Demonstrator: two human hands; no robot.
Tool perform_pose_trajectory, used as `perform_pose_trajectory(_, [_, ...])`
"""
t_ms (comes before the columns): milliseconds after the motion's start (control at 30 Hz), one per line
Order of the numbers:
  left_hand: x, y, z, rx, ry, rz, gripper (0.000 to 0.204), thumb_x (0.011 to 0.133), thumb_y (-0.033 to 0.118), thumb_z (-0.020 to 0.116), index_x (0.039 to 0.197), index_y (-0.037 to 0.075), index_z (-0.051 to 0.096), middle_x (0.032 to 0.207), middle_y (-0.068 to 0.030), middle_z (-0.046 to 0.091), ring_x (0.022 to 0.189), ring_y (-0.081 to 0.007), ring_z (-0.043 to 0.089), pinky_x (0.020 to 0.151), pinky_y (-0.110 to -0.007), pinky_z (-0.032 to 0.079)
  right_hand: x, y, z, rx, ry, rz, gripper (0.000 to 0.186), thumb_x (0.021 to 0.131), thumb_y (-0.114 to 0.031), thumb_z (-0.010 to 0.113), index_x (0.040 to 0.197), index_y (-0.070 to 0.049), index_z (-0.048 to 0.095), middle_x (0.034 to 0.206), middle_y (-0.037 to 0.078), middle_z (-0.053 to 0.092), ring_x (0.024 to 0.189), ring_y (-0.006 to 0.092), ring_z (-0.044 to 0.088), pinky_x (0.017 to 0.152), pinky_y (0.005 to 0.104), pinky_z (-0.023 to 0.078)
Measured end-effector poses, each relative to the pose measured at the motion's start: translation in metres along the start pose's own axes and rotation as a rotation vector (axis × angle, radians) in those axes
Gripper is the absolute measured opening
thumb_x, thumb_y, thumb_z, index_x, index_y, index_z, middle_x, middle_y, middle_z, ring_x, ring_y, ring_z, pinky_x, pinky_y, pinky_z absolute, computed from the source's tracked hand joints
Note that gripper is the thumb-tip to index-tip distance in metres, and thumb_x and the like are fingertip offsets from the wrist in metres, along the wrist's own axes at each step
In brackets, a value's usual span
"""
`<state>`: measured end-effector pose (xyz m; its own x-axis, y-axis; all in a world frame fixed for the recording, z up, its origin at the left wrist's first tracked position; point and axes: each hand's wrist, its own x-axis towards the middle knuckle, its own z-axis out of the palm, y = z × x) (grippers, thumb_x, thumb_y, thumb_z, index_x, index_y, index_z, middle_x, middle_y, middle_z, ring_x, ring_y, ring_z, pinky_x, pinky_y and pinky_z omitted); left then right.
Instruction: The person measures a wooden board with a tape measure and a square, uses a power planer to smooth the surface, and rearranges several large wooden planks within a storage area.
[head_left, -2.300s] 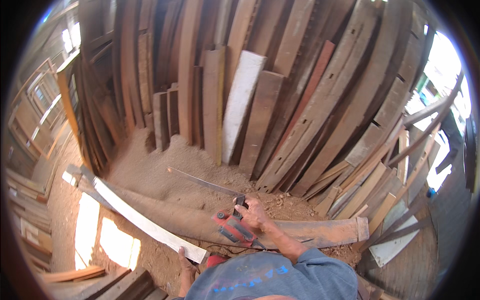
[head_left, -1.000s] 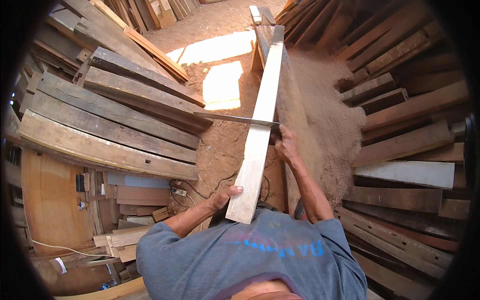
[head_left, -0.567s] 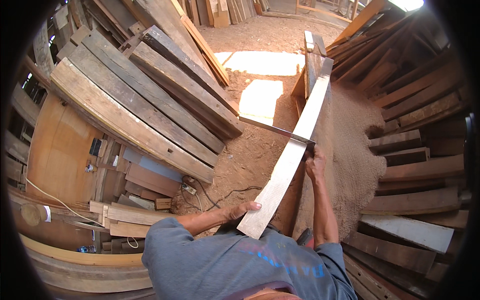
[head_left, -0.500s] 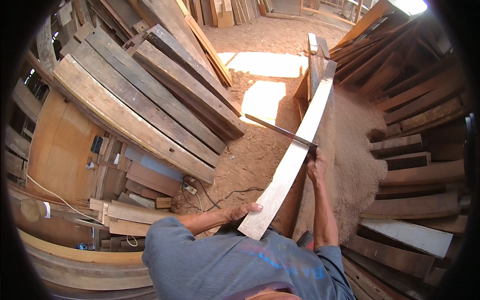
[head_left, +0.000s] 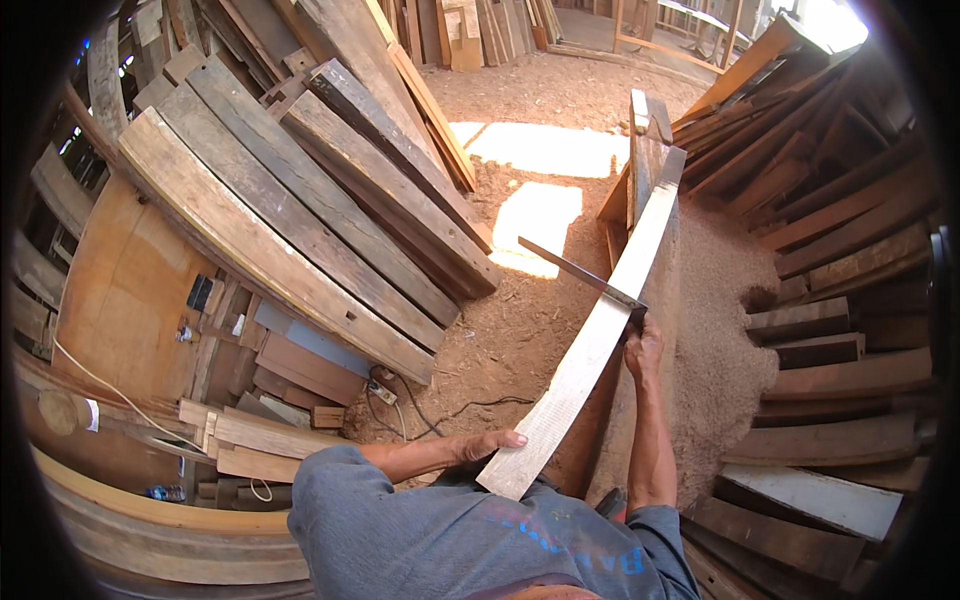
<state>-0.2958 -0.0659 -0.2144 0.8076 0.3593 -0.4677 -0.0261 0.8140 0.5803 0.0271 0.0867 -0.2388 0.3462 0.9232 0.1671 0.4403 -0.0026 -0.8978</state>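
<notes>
A long pale wooden plank (head_left: 600,335) runs from near my body away toward the upper right, lying on a darker workpiece or bench. My left hand (head_left: 485,447) rests flat against the plank's near end. My right hand (head_left: 643,347) grips the handle end of a large metal square (head_left: 578,272), whose thin blade lies across the plank and sticks out to the left.
Heavy weathered boards (head_left: 300,230) are stacked at the left, and more planks (head_left: 830,280) lean along the right. A sawdust heap (head_left: 720,330) lies right of the plank. A black cable (head_left: 440,412) and small wood offcuts (head_left: 260,435) are on the dirt floor.
The view has swung from the leaning board wall round to the plank. Over the last second the square and both hands have stayed on the plank with only small shifts.
</notes>
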Motion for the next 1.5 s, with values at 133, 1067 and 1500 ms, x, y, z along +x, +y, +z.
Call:
perform_pose_trajectory(133, [0.0,0.0,-0.003,-0.01,-0.011,-0.007,0.073,0.089,0.05,0.061,0.141,0.001,0.049,0.118,-0.0153,0.064,0.104,-0.0241,0.066,0.092,-0.038,0.054,0.001,0.012,-0.001,-0.098,-0.014,-0.055,0.02,0.089,-0.001,0.061,0.106,-0.001,0.069,0.095,0.01,0.074,0.09,0.0243,0.069,0.082,0.0369,0.052])
perform_pose_trajectory(1067, [0.093,-0.08,0.046,0.196,-0.108,0.205,0.09,0.085,0.049,0.066,0.155,0.003,0.031,0.138,-0.0146,0.053,0.127,-0.0237,0.053,0.105,-0.039,0.046,-0.507,0.165,-0.268,-0.537,0.393,0.754,0.035,0.095,-0.027,0.061,0.092,0.007,0.067,0.088,0.025,0.069,0.084,0.0387,0.066,0.082,0.0479,0.05])
perform_pose_trajectory(1500, [0.206,-0.218,-0.003,0.106,0.091,0.089,0.106,0.076,0.035,0.076,0.158,0.004,0.016,0.144,-0.0167,0.048,0.13,-0.0279,0.051,0.11,-0.043,0.043,-0.722,0.174,-0.211,-0.552,-0.088,1.204,0.032,0.08,-0.031,0.071,0.099,-0.006,0.075,0.107,0.022,0.072,0.105,0.0419,0.066,0.092,0.0476,0.051])
